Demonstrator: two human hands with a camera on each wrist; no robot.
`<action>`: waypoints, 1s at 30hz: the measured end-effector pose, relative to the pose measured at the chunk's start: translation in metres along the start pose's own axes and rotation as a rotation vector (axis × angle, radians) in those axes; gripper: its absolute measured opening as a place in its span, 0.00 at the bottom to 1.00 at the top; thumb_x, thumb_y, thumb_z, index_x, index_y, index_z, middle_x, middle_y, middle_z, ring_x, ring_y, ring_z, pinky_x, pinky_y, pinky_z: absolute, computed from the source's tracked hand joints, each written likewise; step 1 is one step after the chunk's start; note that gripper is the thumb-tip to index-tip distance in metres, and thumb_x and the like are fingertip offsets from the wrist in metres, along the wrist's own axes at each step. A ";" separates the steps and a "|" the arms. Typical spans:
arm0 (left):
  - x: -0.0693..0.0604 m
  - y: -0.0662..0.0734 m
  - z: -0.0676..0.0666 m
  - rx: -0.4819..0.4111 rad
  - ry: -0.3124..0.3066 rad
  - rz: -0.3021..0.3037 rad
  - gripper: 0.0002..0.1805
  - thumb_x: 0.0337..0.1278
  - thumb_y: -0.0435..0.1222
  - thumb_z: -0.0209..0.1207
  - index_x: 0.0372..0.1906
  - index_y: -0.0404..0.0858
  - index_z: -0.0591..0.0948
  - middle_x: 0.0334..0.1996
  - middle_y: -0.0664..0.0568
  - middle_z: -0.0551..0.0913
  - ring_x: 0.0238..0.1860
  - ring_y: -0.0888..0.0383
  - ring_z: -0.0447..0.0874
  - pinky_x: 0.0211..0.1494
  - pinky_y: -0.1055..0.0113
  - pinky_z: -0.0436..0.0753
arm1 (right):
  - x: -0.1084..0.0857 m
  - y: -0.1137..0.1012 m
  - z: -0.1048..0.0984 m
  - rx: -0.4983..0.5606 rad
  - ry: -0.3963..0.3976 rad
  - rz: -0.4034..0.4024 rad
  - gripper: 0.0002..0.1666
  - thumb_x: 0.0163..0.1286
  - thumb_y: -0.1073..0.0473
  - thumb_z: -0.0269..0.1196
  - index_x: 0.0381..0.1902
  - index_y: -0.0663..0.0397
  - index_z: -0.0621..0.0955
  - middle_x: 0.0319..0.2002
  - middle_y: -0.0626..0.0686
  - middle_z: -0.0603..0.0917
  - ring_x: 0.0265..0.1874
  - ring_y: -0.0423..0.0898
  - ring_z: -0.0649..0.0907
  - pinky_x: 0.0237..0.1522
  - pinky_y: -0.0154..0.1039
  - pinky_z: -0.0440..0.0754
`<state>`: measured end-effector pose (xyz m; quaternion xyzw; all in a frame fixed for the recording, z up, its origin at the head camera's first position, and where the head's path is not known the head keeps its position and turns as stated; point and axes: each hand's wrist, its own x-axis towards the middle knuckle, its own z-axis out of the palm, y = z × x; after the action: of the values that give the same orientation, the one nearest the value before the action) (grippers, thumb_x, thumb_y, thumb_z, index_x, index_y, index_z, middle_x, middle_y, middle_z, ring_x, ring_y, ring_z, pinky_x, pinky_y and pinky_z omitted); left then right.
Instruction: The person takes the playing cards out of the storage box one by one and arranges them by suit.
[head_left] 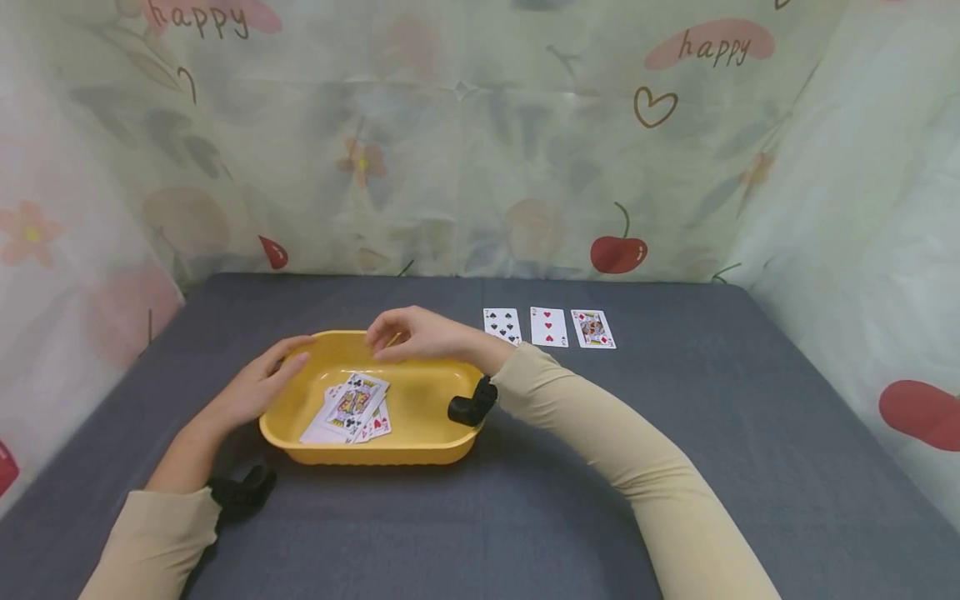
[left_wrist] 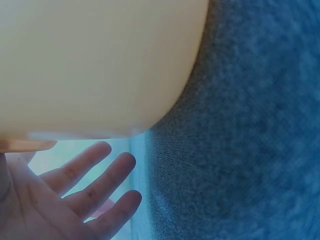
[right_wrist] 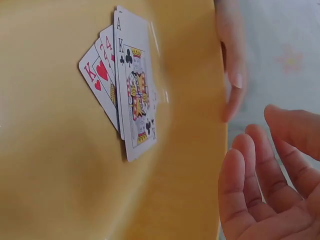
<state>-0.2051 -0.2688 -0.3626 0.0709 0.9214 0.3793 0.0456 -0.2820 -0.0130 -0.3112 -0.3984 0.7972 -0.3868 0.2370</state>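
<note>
Left hand [head_left: 251, 390] and right hand [head_left: 420, 333]: both unloaded

Left hand: fingers extended and spread, thumb at the left rim of the yellow, glossy, rounded-rectangular tray [head_left: 375, 456]; no closed grip is visible. Right hand: raised over the tray's far side, fingers loosely bent, nothing held.

Inside the tray, toward its left end, lies an overlapping pile of white rectangular playing cards [head_left: 348, 412], face up, with a king of clubs [right_wrist: 136, 95] on top. The count cannot be told.

Progress, as judged: partial. Beyond the tray to the right, three white face-up cards form a spaced row: seven of spades [head_left: 502, 323], three of hearts [head_left: 549, 327], king of diamonds [head_left: 593, 329]. The pile is not spread out; the direction of transfer cannot be determined.

Surroundings: dark grey-blue cloth table surface [head_left: 562, 517]; pale printed fabric curtain [head_left: 480, 167] behind.

Obstructions: the right wrist partly hides the seven of spades; a black wrist-worn device [head_left: 475, 404] overlaps the tray's right end; upper cards cover lower ones.
</note>
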 end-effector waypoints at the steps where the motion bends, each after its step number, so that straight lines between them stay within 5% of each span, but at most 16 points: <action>1: 0.000 0.000 0.000 0.001 0.000 0.000 0.33 0.70 0.54 0.38 0.70 0.38 0.56 0.68 0.33 0.58 0.64 0.36 0.63 0.62 0.40 0.66 | 0.003 0.000 0.002 -0.006 -0.016 -0.004 0.19 0.64 0.62 0.61 0.53 0.62 0.76 0.47 0.57 0.82 0.46 0.43 0.81 0.49 0.27 0.77; 11: 0.001 -0.001 0.000 -0.002 0.002 0.006 0.33 0.70 0.53 0.38 0.70 0.38 0.56 0.68 0.32 0.57 0.64 0.35 0.63 0.63 0.39 0.65 | 0.028 0.005 0.023 -0.046 -0.160 0.003 0.20 0.64 0.65 0.61 0.54 0.62 0.75 0.48 0.58 0.82 0.46 0.42 0.80 0.49 0.26 0.76; 30: 0.001 0.002 0.000 -0.007 -0.019 -0.008 0.32 0.71 0.53 0.37 0.71 0.38 0.55 0.68 0.32 0.58 0.62 0.36 0.66 0.59 0.43 0.71 | 0.048 0.009 0.032 -0.120 -0.275 0.076 0.26 0.62 0.65 0.63 0.58 0.55 0.72 0.57 0.52 0.77 0.55 0.43 0.76 0.51 0.26 0.75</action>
<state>-0.2056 -0.2674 -0.3607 0.0707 0.9198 0.3818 0.0561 -0.2915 -0.0631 -0.3410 -0.4308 0.7932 -0.2711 0.3343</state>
